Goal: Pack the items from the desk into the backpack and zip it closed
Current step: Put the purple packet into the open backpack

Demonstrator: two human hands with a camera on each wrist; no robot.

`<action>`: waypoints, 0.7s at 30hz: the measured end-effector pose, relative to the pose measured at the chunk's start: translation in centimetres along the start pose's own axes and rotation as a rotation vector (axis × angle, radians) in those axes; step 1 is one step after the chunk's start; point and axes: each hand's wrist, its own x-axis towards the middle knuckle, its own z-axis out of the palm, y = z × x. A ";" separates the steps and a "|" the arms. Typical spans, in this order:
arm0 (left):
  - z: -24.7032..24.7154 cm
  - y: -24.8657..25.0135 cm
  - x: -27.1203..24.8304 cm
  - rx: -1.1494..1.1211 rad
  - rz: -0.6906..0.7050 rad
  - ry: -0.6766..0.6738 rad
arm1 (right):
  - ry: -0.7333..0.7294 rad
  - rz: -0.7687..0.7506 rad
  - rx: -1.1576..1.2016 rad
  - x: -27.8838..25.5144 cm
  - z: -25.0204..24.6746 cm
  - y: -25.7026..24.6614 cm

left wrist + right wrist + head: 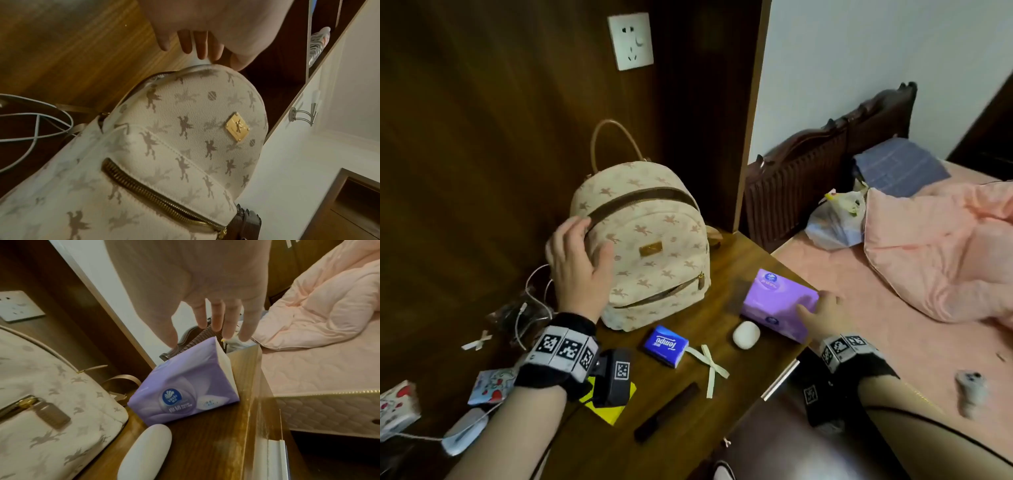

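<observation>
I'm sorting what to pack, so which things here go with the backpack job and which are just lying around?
Job:
cream patterned backpack
purple tissue pack
blue Tempo tissue packet
white oval case

Lying about:
pink quilt
white wall socket
plastic bag

On the desk (732, 270) we see the backpack (650, 246) standing upright at the back. Right of it lies the large tissue pack (777, 301), by the desk's right edge. Before them, left to right, lie the small tissue packet (666, 345), ribbon bow (711, 368) and oval case (745, 334).
</observation>
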 end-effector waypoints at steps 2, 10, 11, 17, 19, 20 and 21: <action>0.5 0.4 0.5 -0.024 -0.026 0.036 | 0.029 0.065 -0.004 0.7 0.2 0.2; 3.5 0.3 2.0 -0.067 -0.054 0.069 | -0.157 0.208 0.106 5.7 3.4 2.3; 3.8 0.3 1.9 -0.073 -0.051 0.092 | -0.183 0.227 0.120 6.3 3.8 2.7; 4.6 0.2 1.7 -0.056 -0.045 0.157 | -0.220 0.218 0.262 6.1 3.5 2.3; 4.7 0.2 1.7 -0.057 -0.043 0.168 | -0.185 0.185 0.325 5.9 3.4 1.9; 4.7 0.2 1.7 -0.050 -0.037 0.173 | -0.179 0.160 0.369 5.9 3.4 1.7; 4.8 0.1 1.7 -0.044 -0.033 0.174 | -0.186 0.128 0.407 5.9 3.5 1.6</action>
